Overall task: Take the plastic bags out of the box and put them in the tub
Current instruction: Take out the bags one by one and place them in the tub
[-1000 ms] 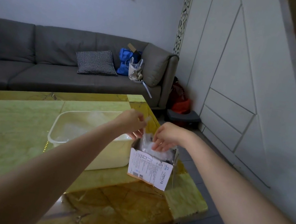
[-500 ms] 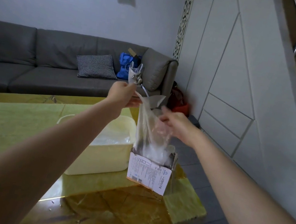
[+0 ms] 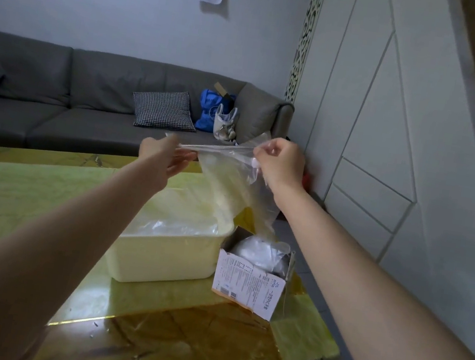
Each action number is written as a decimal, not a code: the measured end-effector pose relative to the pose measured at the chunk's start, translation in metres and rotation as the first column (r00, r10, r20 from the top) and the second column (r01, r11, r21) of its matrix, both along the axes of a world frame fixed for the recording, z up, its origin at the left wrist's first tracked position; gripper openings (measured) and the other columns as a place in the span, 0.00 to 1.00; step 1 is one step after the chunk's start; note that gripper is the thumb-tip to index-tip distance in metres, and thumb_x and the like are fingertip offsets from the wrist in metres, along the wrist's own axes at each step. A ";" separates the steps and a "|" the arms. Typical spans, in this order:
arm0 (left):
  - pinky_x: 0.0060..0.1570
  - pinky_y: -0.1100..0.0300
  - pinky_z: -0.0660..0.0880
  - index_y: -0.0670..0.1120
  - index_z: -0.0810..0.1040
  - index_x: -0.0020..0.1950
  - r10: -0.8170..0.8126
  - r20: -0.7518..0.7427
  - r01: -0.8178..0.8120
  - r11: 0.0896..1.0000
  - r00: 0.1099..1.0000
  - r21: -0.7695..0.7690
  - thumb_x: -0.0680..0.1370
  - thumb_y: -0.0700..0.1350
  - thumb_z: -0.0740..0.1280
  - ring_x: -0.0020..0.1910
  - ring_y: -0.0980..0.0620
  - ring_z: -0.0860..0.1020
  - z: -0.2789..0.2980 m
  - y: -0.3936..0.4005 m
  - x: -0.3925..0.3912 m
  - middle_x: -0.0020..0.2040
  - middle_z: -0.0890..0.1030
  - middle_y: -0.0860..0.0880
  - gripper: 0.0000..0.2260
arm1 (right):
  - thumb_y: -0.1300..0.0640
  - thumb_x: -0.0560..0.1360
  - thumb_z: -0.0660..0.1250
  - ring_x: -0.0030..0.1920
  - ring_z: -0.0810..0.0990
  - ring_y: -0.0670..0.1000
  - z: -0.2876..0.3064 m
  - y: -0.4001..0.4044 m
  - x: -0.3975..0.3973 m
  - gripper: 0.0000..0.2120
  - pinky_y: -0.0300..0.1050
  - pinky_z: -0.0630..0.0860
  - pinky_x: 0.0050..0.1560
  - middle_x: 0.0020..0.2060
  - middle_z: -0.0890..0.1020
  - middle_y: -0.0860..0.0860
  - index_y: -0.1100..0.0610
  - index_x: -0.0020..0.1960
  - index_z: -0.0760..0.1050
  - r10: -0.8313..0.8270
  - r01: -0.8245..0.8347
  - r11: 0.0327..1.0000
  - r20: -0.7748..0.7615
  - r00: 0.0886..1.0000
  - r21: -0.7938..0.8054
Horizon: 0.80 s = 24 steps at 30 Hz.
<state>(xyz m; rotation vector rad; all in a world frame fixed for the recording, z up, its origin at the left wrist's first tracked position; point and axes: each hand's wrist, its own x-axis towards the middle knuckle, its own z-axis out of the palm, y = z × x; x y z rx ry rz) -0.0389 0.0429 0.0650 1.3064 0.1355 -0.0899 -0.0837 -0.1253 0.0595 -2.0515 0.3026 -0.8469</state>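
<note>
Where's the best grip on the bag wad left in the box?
Pinch the crumpled top of the wad, coming straight down through the box's open top. The cardboard walls block its sides, and only the top bulges near the rim.

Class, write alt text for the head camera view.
Two bare hands, left hand and right hand, stretch a clear plastic bag above a cream plastic tub and an open printed cardboard box on a green marble table.
</note>
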 end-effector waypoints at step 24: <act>0.45 0.51 0.76 0.44 0.72 0.63 -0.254 0.379 -0.320 0.246 0.890 0.915 0.75 0.51 0.67 0.43 0.44 0.79 -0.063 0.106 0.081 0.57 0.75 0.43 0.19 | 0.61 0.81 0.55 0.47 0.78 0.60 -0.092 0.058 0.086 0.09 0.50 0.73 0.41 0.42 0.77 0.57 0.59 0.44 0.70 -0.019 -0.067 0.964 -0.318 0.948 -0.257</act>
